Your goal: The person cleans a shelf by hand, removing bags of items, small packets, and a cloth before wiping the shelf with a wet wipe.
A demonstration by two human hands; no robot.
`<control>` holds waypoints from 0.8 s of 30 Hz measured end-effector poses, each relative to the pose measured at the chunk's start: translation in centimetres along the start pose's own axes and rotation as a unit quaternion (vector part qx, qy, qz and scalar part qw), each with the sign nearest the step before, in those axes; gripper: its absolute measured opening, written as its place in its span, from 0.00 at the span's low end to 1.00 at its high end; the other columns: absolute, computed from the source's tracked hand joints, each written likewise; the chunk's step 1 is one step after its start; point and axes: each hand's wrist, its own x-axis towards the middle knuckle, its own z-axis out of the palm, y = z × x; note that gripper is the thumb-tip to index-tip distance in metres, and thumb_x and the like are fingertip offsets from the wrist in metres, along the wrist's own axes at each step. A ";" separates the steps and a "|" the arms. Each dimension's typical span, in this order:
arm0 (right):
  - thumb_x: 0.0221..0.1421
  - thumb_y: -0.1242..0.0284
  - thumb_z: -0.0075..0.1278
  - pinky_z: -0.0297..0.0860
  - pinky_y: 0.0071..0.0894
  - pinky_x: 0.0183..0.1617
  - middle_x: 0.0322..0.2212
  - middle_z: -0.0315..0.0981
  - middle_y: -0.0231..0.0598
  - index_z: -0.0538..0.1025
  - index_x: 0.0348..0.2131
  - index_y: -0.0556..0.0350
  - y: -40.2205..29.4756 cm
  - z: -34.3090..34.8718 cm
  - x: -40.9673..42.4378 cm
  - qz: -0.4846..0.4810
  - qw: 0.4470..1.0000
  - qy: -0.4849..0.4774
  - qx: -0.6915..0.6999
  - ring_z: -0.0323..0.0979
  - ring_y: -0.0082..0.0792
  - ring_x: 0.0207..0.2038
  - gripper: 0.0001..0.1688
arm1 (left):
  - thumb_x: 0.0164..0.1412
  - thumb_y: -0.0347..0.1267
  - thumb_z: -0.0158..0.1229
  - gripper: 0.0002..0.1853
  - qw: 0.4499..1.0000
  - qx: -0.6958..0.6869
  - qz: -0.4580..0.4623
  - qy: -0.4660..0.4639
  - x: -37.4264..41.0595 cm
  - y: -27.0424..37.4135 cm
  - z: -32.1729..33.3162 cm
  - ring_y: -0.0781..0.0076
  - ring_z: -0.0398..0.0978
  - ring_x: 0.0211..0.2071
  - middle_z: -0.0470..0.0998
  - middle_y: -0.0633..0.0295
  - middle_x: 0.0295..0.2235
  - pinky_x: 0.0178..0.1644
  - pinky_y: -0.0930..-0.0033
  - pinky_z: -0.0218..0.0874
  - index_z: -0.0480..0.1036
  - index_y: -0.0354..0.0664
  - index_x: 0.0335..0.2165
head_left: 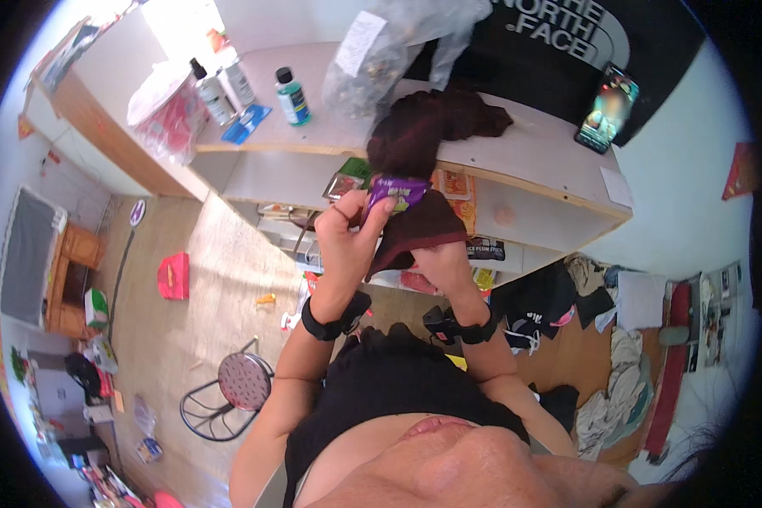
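Note:
My left hand (346, 238) pinches a small purple snack packet (397, 192) between thumb and fingers. The packet bears printing and is held just in front of the shelf's upper edge. A dark maroon cloth (413, 130) lies bunched on the shelf top and hangs down behind the packet. Its lower part (422, 225) has a reddish band along the hem. My right hand (444, 263) grips the cloth at that hem; its fingertips are hidden by the fabric. Both wrists wear black straps with small devices.
On the white shelf unit (540, 149) stand a bottle of green-blue liquid (292, 98), a spray bottle (213, 95), a clear plastic bag (368, 82) and a phone (608, 108). Snack packages fill parts of the lower shelves. A round-seated chair (244, 381) and a red bag (174, 276) are on the floor.

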 end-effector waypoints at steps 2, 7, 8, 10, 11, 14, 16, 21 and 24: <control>0.48 0.79 0.52 0.69 0.35 0.40 0.31 0.74 0.44 0.74 0.34 0.60 0.4 -0.5 0.2 -0.047 0.998 -0.039 -0.008 0.74 0.42 0.34 0.10 | 0.52 0.25 0.63 0.09 1.000 0.003 0.030 0.004 -0.1 0.0 0.3 0.85 0.55 0.18 0.63 0.70 0.15 0.20 0.79 0.47 0.71 0.34 0.22; 0.47 0.81 0.51 0.69 0.34 0.39 0.32 0.77 0.40 0.76 0.31 0.60 -1.2 -1.4 0.2 0.022 0.998 -0.002 0.050 0.76 0.36 0.33 0.08 | 0.55 0.25 0.61 0.10 0.996 -0.060 0.052 0.034 0.5 -0.5 0.6 0.88 0.57 0.20 0.65 0.73 0.17 0.22 0.82 0.48 0.70 0.33 0.21; 0.47 0.81 0.50 0.69 0.33 0.40 0.33 0.77 0.41 0.76 0.32 0.60 -1.1 -1.7 0.1 0.018 0.998 -0.004 0.065 0.76 0.36 0.35 0.09 | 0.55 0.25 0.60 0.09 0.994 -0.076 0.067 0.034 0.7 0.0 0.9 0.88 0.59 0.20 0.68 0.72 0.17 0.23 0.83 0.50 0.71 0.33 0.22; 0.47 0.81 0.50 0.69 0.32 0.41 0.33 0.77 0.41 0.76 0.33 0.59 -0.5 -2.1 -0.3 0.008 0.998 0.023 0.064 0.76 0.36 0.36 0.09 | 0.58 0.27 0.59 0.07 0.993 -0.051 0.102 0.042 1.5 0.5 1.1 0.90 0.61 0.20 0.71 0.72 0.20 0.23 0.85 0.51 0.74 0.33 0.26; 0.48 0.81 0.50 0.69 0.32 0.42 0.33 0.77 0.42 0.76 0.34 0.59 -0.1 -2.3 -0.5 0.003 0.997 0.034 0.064 0.75 0.37 0.36 0.10 | 0.59 0.28 0.58 0.07 0.993 -0.083 0.070 0.054 1.9 1.4 1.2 0.90 0.61 0.20 0.72 0.73 0.20 0.23 0.86 0.51 0.75 0.33 0.27; 0.44 0.81 0.50 0.69 0.31 0.41 0.28 0.77 0.39 0.78 0.26 0.58 2.7 -2.7 -1.6 -0.019 0.999 0.026 0.044 0.74 0.36 0.34 0.06 | 0.61 0.30 0.56 0.10 0.999 -0.022 0.038 -0.019 4.4 4.2 1.9 0.87 0.65 0.19 0.73 0.69 0.19 0.22 0.82 0.55 0.76 0.31 0.32; 0.43 0.81 0.49 0.70 0.32 0.41 0.26 0.77 0.37 0.79 0.24 0.58 3.2 -2.8 -1.8 -0.040 0.998 -0.002 0.045 0.74 0.35 0.34 0.06 | 0.61 0.32 0.54 0.12 0.986 0.058 0.058 -0.142 6.1 6.4 3.2 0.77 0.68 0.17 0.73 0.59 0.18 0.23 0.73 0.60 0.75 0.30 0.33; 0.46 0.83 0.49 0.70 0.32 0.42 0.32 0.78 0.40 0.77 0.32 0.60 2.9 -3.1 -2.5 0.011 0.998 -0.028 0.063 0.75 0.34 0.35 0.10 | 0.64 0.36 0.50 0.16 0.910 0.152 0.136 -0.361 10.0 5.1 8.6 0.76 0.71 0.19 0.72 0.60 0.18 0.23 0.71 0.62 0.72 0.28 0.33; 0.46 0.83 0.49 0.70 0.32 0.41 0.32 0.78 0.40 0.77 0.33 0.60 0.5 -3.5 -2.2 0.067 0.994 -0.020 0.080 0.75 0.33 0.34 0.11 | 0.63 0.35 0.50 0.16 0.904 0.078 -0.089 -0.411 11.2 4.5 11.2 0.75 0.74 0.20 0.73 0.57 0.19 0.23 0.71 0.65 0.72 0.29 0.35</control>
